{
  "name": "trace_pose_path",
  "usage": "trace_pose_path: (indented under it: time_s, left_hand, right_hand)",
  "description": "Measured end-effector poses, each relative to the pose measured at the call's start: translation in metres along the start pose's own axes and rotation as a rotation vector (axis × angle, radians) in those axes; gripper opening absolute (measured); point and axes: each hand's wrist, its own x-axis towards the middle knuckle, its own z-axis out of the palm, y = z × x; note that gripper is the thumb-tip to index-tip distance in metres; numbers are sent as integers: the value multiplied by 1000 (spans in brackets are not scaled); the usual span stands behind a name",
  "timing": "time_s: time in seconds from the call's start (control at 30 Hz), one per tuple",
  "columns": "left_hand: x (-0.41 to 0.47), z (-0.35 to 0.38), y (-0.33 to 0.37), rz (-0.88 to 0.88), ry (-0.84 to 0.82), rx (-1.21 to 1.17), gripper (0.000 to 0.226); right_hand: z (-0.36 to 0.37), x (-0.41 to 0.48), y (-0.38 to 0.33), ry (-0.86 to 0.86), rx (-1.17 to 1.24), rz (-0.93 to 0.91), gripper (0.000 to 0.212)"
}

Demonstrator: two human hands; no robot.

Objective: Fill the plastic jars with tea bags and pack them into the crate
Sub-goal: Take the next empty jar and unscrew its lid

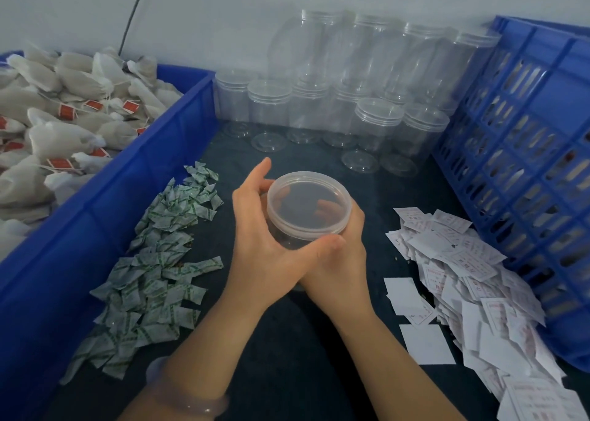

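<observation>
Both hands hold one clear plastic jar (308,205) with its lid on, above the dark table in the middle of the head view. My left hand (265,229) wraps its left side, thumb across the front. My right hand (341,251) grips it from the right and below, fingers showing through the plastic. The jar looks empty. A blue bin (134,181) on the left is heaped with tea bags (64,117) that have red tags. A blue slatted crate (523,140) stands on the right.
Several empty lidded jars (351,101) are stacked against the back wall. Green-printed sachets (159,254) lie in a pile left of my hands. White paper labels (472,280) are scattered to the right, beside the crate. A pale bangle (188,398) is on my left wrist.
</observation>
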Motion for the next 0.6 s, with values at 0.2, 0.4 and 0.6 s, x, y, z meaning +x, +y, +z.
trace_pose_path:
  time_s: [0.2, 0.4, 0.6]
  left_hand:
    - [1, -7, -6, 106, -112, -48, 89]
    - [-1, -4, -3, 83, -131, -57, 93]
    - [2, -4, -2, 32, -41, -53, 104]
  right_hand:
    - [-2, -1, 5, -3, 39, 35, 86]
    - [-3, -1, 4, 1, 18, 15, 86]
    - [-2, -1, 2, -5, -12, 19, 86]
